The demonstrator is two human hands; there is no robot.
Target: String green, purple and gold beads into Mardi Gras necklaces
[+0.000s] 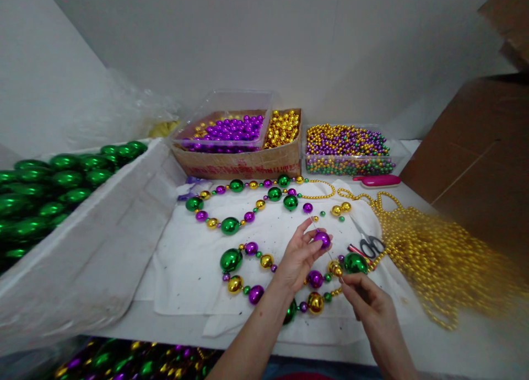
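rear carton [233, 160], print [252, 169] illegible; left hand [300, 254] around purple bead [323, 237], right hand [367, 296] around string [329, 255]

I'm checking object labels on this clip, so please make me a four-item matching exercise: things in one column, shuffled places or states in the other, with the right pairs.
Column 1
1. Left hand
2. Scissors
3. White bin
4. Pink object

Column 2
A. Contains shiny green ovals
B. Just in front of the clear tray of mixed small beads
C. Holding a purple bead
D. Dark-handled, beside the gold bead strands

Right pairs: 1-C, 2-D, 3-A, 4-B
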